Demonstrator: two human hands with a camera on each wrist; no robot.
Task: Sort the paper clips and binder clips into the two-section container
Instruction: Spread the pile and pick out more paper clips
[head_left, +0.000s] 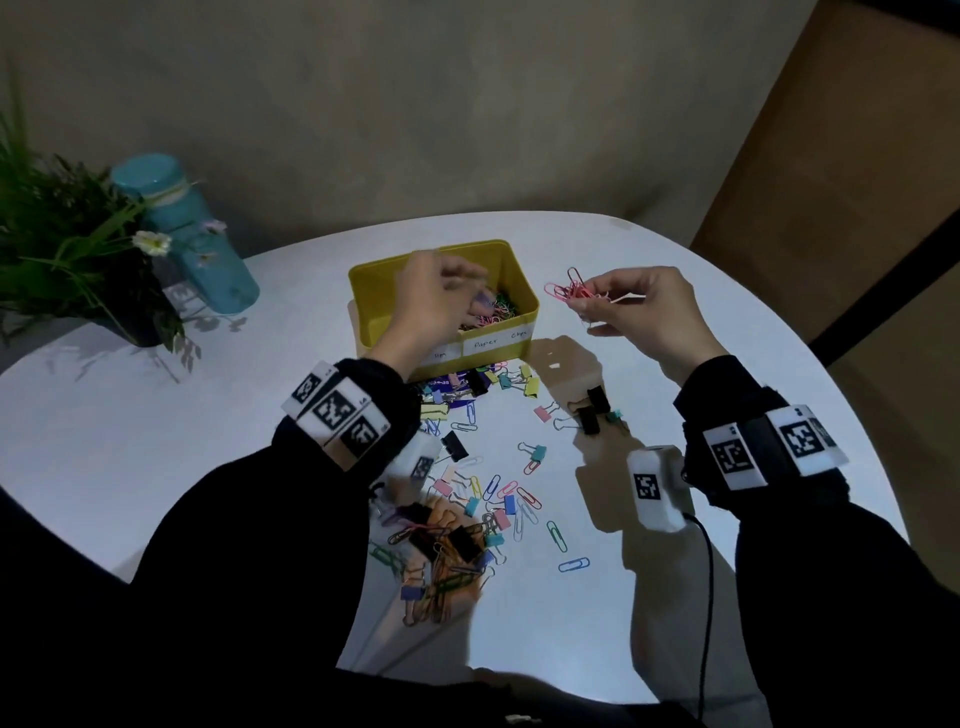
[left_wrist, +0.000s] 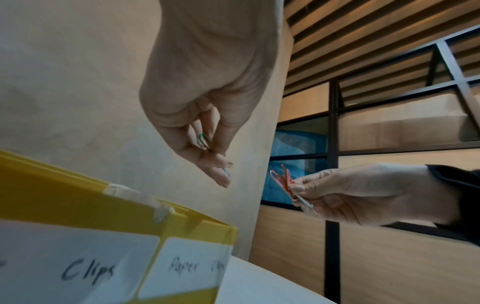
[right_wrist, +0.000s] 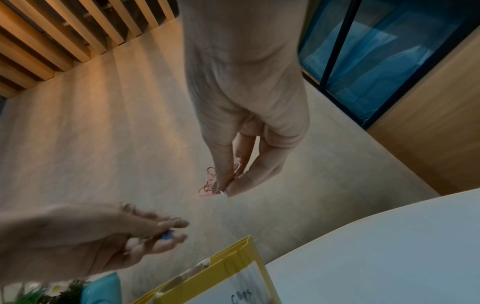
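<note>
A yellow two-section container (head_left: 524, 270) stands at the table's far middle, with white labels on its front; its right section holds paper clips (head_left: 500, 307). My left hand (head_left: 441, 299) hovers over that section, pinching a green and a blue paper clip (left_wrist: 205, 140) between thumb and fingers. To the right of the box, my right hand (head_left: 631, 304) pinches a bunch of pink paper clips (head_left: 569, 288), also seen as pink paper clips (left_wrist: 284, 179) in the left wrist view. Mixed paper clips and binder clips (head_left: 467, 514) lie scattered in front of the box.
A teal bottle (head_left: 192, 234) and a potted plant (head_left: 72, 244) stand at the table's far left. The white round table (head_left: 727, 322) ends close on the right, with a brown panel beyond. Black binder clips (head_left: 592, 410) lie right of the pile.
</note>
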